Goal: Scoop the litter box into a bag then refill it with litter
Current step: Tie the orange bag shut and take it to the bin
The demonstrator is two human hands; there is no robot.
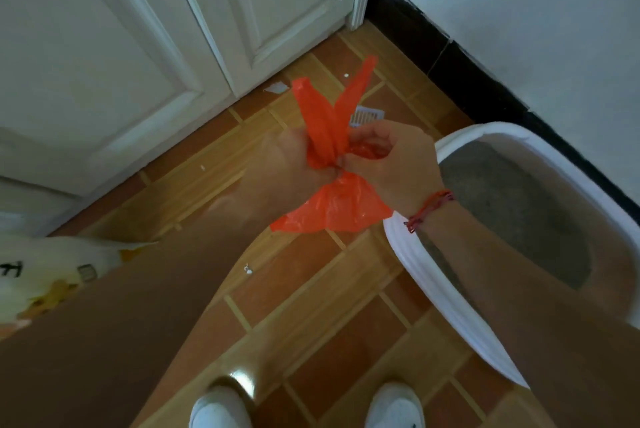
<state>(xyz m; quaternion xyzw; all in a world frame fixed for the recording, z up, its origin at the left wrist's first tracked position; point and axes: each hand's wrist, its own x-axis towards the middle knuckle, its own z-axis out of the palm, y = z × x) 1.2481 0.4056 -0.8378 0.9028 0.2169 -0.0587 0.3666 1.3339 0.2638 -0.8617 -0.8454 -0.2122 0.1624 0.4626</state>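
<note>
Looks like tie-off stage: left hand [294, 157] and right hand [391, 164] both pinching handles of orange plastic bag [341, 209], held mid-air beside white litter box [408, 254]. Grey litter [502, 206] inside box. Next I'd guess: cinch knot, set bag down, grab litter sack [45, 275] on floor at left, refill.

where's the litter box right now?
Head view, right side: the litter box sits on the tiled floor beside the black baseboard, just right of the orange bag.
</note>
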